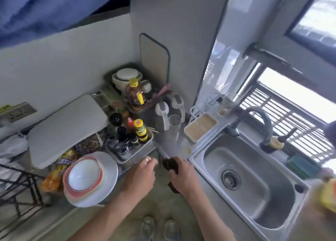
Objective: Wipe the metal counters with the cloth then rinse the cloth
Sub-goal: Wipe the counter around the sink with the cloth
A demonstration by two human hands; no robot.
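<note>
Right hand (183,173) grip closed on dark cloth (170,165) at the worktop (179,145) front edge, left hand (141,175) open beside the tray (134,154), sink (241,184) just right, bare floor below.

Stacked bowls (84,174), condiment bottles in tray (131,151), kettle (162,117), tall glass (174,126), steel sink (203,159), faucet (261,121)
</note>
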